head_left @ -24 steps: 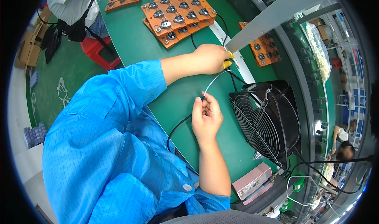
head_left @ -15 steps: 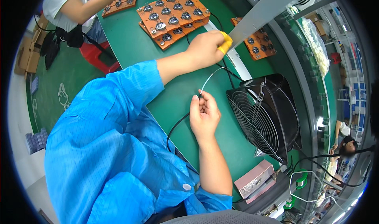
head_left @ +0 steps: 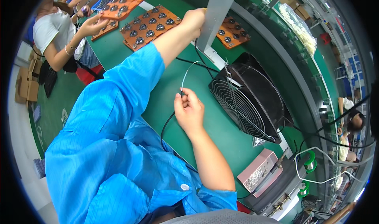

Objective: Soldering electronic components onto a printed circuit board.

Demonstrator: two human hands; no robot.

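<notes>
My left hand [head_left: 192,22] reaches far forward beside a grey metal post [head_left: 216,16]. Its fingers are mostly hidden at the post, so their grip does not show; a bit of yellow shows at the fingertips. Nearer to me, my right hand [head_left: 190,111] pinches the dark end of a black cable [head_left: 163,129]. A thin pale wire [head_left: 184,77] curves up from that end. Left of my left hand lies an orange board [head_left: 152,26] with rows of round dark metal parts. A co-worker's hand [head_left: 94,25] touches a similar raised board [head_left: 130,2].
A black fan [head_left: 258,91] with a wire guard stands right of my right hand. Below it are a pink box [head_left: 258,169] holding silvery bits and green-rimmed spools [head_left: 310,161]. Another orange board [head_left: 233,32] lies behind the post. Black cables cross the green table [head_left: 166,91].
My left hand has moved up the view, its fingers passing behind the post. The upper orange board has left the stack and is now at the co-worker's hand. The view has shifted.
</notes>
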